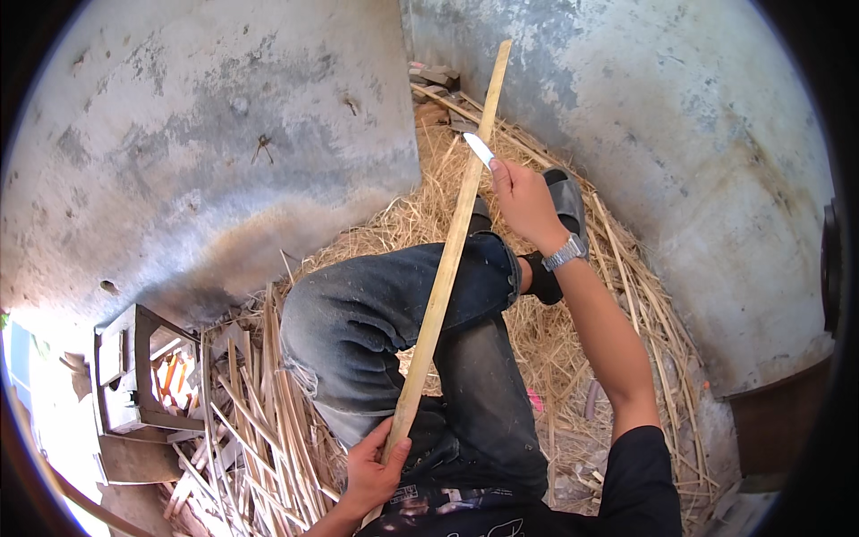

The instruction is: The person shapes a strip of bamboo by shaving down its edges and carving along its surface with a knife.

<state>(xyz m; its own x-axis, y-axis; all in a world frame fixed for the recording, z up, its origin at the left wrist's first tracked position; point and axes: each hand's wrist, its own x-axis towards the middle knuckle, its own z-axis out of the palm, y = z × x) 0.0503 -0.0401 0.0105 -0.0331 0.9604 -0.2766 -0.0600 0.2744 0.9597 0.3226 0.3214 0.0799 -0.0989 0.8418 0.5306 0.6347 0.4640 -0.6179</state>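
A strip is pinched by the left hand, a knife gripped by the right hand — seemingly for shaving; steady strokes are called for.

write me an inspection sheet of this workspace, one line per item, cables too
surface: bed of straw-like scraps
job's things: pale strip slants across the jeans; knife, blade overlapping the strip's far part, contact unclear
clutter: loose strips heaped at left; small pink scrap
grippers: left hand has its fingers around the strip's near part; right hand grips the knife
cables: nothing seen
surroundings: blotchy grey walls; box-like wooden frame at left
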